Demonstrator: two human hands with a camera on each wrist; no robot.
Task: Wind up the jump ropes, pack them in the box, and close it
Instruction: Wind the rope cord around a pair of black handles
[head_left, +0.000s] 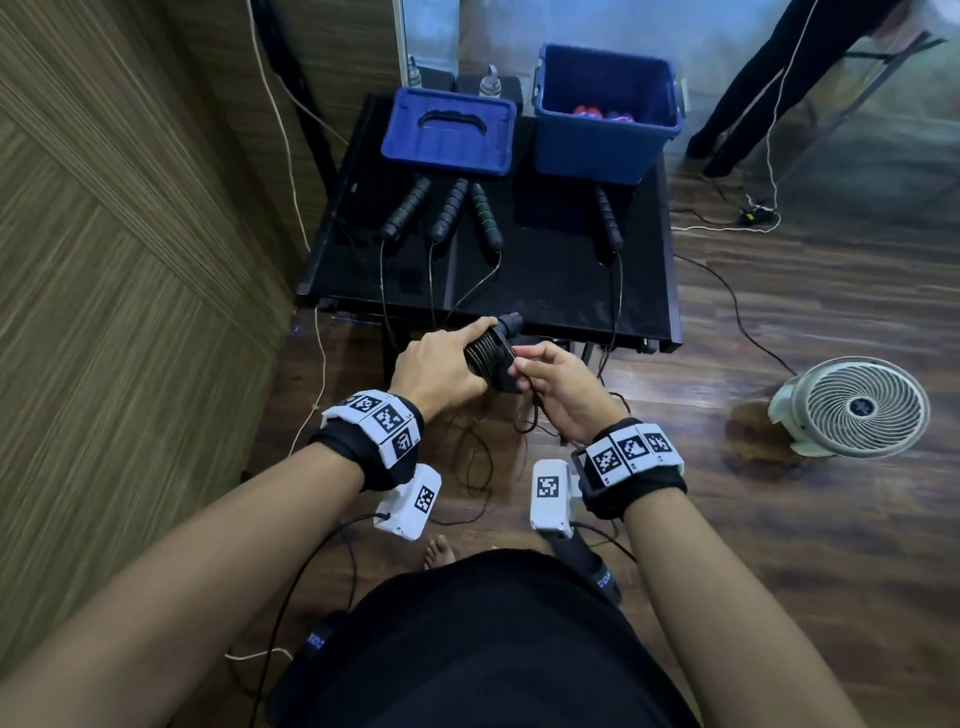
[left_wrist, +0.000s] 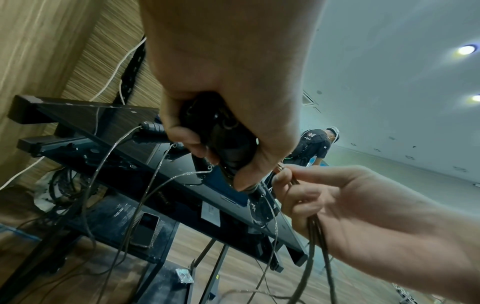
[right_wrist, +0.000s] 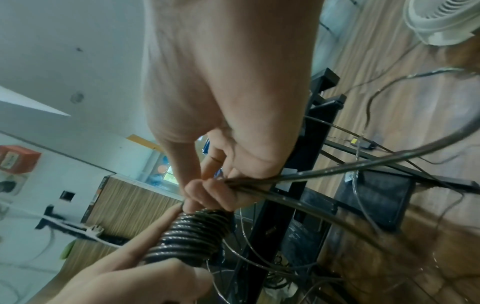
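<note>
Two hands meeting just off the surface's (head_left: 545, 291) near edge, at 6 o'clock from the box. Left hand (head_left: 441, 364) clenched round a pair of black handles (head_left: 493, 358) with cable coiled tight around them; long axis running from 7 toward 1 o'clock in the head view, one handle tip poking out past the fingers toward the surface. Right hand (head_left: 563, 395) pinching the loose cable (right_wrist: 324, 174) between thumb and fingertips, just beside the coil (right_wrist: 192, 236), slack strands trailing down to the floor.

Four more handles lying on the surface: three (head_left: 447, 210) fanned below the blue lid (head_left: 449, 130), tops toward 12 o'clock, and one (head_left: 609, 218) at the foot of the open blue box (head_left: 608, 135), cables running off the near edge. Lid lying flat at 9 o'clock from the box. White fan (head_left: 852, 408) on the floor at 3 o'clock.
</note>
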